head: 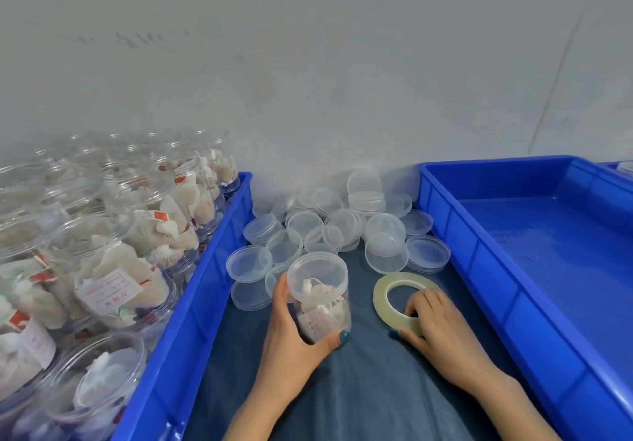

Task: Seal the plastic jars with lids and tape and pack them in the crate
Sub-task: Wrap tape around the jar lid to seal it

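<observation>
Head view, left to right. The left crate is crowded with open jars, each stuffed with pale sachets. It sits hard against the work space, I'd guess so that the next jar is only a short reach away.

Beyond it, on the dark cloth, a heap of clear lids lies against the wall. They are loose and overlapping, some rim up and some rim down, and all are within arm's reach.

In front of the heap stands the jar being worked on, upright on the cloth and apparently already capped. The left hand wraps it low down, fingers behind and thumb across the front. That grip looks meant to steady the jar and leave the lid seam bare for taping.

Just beside the jar, the tape lies flat on the cloth. The right hand rests on its near edge, fingers curled over the rim and thumb tucked under, pinching the roll as if to lift it or find the loose end. I cannot see a free end.

Farthest right, the right crate shows only its bare blue floor. It seems to be where sealed jars will go, and this one is not yet taped.
</observation>
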Demonstrator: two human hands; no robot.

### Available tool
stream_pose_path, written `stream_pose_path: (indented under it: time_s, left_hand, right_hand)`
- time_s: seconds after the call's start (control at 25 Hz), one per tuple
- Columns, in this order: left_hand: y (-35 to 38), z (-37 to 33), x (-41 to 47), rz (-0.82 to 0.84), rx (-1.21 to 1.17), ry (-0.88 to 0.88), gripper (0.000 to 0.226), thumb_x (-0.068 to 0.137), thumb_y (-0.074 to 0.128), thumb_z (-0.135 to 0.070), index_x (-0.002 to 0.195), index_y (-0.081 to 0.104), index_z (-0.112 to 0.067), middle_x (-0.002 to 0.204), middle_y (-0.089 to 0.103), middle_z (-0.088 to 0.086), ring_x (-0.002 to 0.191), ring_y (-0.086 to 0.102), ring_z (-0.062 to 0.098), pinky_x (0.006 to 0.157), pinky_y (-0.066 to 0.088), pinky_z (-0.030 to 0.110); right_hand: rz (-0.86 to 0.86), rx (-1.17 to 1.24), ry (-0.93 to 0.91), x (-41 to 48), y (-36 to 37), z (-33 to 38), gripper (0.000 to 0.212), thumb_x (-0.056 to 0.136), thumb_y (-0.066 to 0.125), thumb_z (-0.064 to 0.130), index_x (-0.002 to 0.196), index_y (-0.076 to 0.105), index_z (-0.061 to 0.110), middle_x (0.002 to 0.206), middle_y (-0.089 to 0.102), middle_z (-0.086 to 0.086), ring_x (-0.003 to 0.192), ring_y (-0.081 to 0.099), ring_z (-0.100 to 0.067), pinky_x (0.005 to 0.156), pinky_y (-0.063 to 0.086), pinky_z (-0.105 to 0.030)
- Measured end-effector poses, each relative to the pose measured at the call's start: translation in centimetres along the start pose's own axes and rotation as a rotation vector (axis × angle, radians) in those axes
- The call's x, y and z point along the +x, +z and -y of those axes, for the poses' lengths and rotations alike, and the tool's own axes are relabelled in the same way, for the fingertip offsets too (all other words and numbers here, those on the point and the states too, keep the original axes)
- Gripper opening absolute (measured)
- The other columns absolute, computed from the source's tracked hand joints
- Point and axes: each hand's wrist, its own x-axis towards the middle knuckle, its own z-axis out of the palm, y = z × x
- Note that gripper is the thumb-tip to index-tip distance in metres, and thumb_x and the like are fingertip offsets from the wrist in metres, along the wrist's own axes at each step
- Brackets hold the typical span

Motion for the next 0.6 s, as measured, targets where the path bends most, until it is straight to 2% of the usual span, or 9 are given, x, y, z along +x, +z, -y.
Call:
stream_pose_path:
  time_s: [0.08, 0.12, 0.2, 0.24, 0.32, 0.4, 0.48, 0.56, 0.6]
  left_hand:
    - [0.0, -0.5, -1.2, -0.153, 0.047, 0.07, 0.109, 0.06, 0.09, -0.033, 0.146, 0.023, -0.032, 0.148, 0.032, -0.015, 0.136, 0.034, 0.002, 0.11, 0.034, 0.025]
    - [0.1, -1.1, -1.8, -0.248, 0.072, 0.146, 0.1, 0.062, 0.09, -0.025, 0.141, 0.029, -0.025, 0.147, 0.033, -0.004, 0.136, 0.036, 0.013, 0.11, 0.036, 0.035]
    - [0.1, -2.3, -2.8, -0.412, 0.127, 0.39, 0.074, 0.066, 0.084, -0.019, 0.126, 0.041, -0.02, 0.133, 0.042, 0.008, 0.125, 0.045, 0.024, 0.102, 0.041, 0.041]
    - [0.1, -3.1, -3.2, -0.434, 0.136, 0.503, 0.059, 0.068, 0.077, -0.021, 0.118, 0.047, -0.019, 0.126, 0.047, 0.008, 0.119, 0.049, 0.023, 0.098, 0.043, 0.038]
    - [0.1, -5.2, -3.6, -0.358, 0.094, 0.618, 0.035, 0.076, 0.068, -0.023, 0.109, 0.057, -0.023, 0.118, 0.055, 0.001, 0.112, 0.056, 0.019, 0.093, 0.046, 0.031]
    - [0.0, -7.1, -3.6, -0.252, 0.03, 0.601, 0.028, 0.084, 0.064, -0.024, 0.112, 0.062, -0.026, 0.12, 0.06, -0.005, 0.114, 0.059, 0.017, 0.093, 0.047, 0.025]
    - [0.1, -8.6, -3.5, -0.14, -0.011, 0.518, 0.041, 0.088, 0.062, -0.033, 0.127, 0.058, -0.023, 0.132, 0.059, -0.007, 0.125, 0.055, 0.014, 0.099, 0.044, 0.021]
    - [0.4, -9.2, -3.5, -0.035, -0.028, 0.437, 0.056, 0.089, 0.059, -0.045, 0.138, 0.049, -0.022, 0.141, 0.053, -0.011, 0.133, 0.047, 0.009, 0.105, 0.041, 0.023]
    - [0.5, -9.4, -3.5, -0.009, -0.023, 0.403, 0.061, 0.088, 0.057, -0.053, 0.14, 0.047, -0.025, 0.142, 0.051, -0.014, 0.135, 0.044, 0.006, 0.106, 0.04, 0.025]
  right_hand:
    - [-0.035, 0.062, 0.021, -0.2, -1.1, 0.6, 0.019, 0.095, 0.048, 0.049, 0.092, 0.046, 0.031, 0.091, 0.052, 0.015, 0.09, 0.051, -0.012, 0.094, 0.04, -0.028]
    - [-0.072, 0.182, 0.06, -0.3, -1.9, 1.2, 0.013, 0.096, 0.043, 0.046, 0.09, 0.045, 0.035, 0.082, 0.055, 0.016, 0.081, 0.053, -0.01, 0.089, 0.044, -0.03]
    - [-0.181, 0.61, 0.189, -0.6, -3.2, 2.7, 0.023, 0.099, 0.036, 0.048, 0.083, 0.048, 0.036, 0.066, 0.054, 0.01, 0.061, 0.048, -0.007, 0.067, 0.042, -0.035]
    - [-0.225, 0.85, 0.249, -0.9, -3.9, 3.6, 0.032, 0.101, 0.036, 0.05, 0.081, 0.052, 0.032, 0.063, 0.051, 0.008, 0.058, 0.045, -0.006, 0.064, 0.038, -0.035]
    - [-0.257, 1.165, 0.287, -2.0, -4.9, 5.0, 0.032, 0.099, 0.047, 0.043, 0.079, 0.065, 0.028, 0.066, 0.057, 0.007, 0.062, 0.052, -0.005, 0.07, 0.041, -0.035]
    - [-0.164, 1.308, 0.221, -3.2, -5.7, 6.3, 0.019, 0.092, 0.059, 0.03, 0.084, 0.074, 0.038, 0.079, 0.071, 0.012, 0.074, 0.064, 0.0, 0.08, 0.051, -0.026]
    - [-0.061, 1.248, 0.159, -3.9, -5.9, 7.2, 0.023, 0.077, 0.062, 0.023, 0.079, 0.074, 0.042, 0.072, 0.071, 0.011, 0.066, 0.064, 0.001, 0.065, 0.05, -0.009]
    - [-0.033, 1.234, 0.188, -4.3, -5.7, 8.0, 0.021, 0.065, 0.058, 0.02, 0.067, 0.073, 0.035, 0.052, 0.056, 0.001, 0.045, 0.048, -0.002, 0.046, 0.038, -0.009]
    - [-0.025, 1.23, 0.167, -4.5, -5.7, 8.6, 0.014, 0.065, 0.059, 0.025, 0.067, 0.071, 0.031, 0.051, 0.049, 0.001, 0.043, 0.042, -0.004, 0.046, 0.034, -0.011]
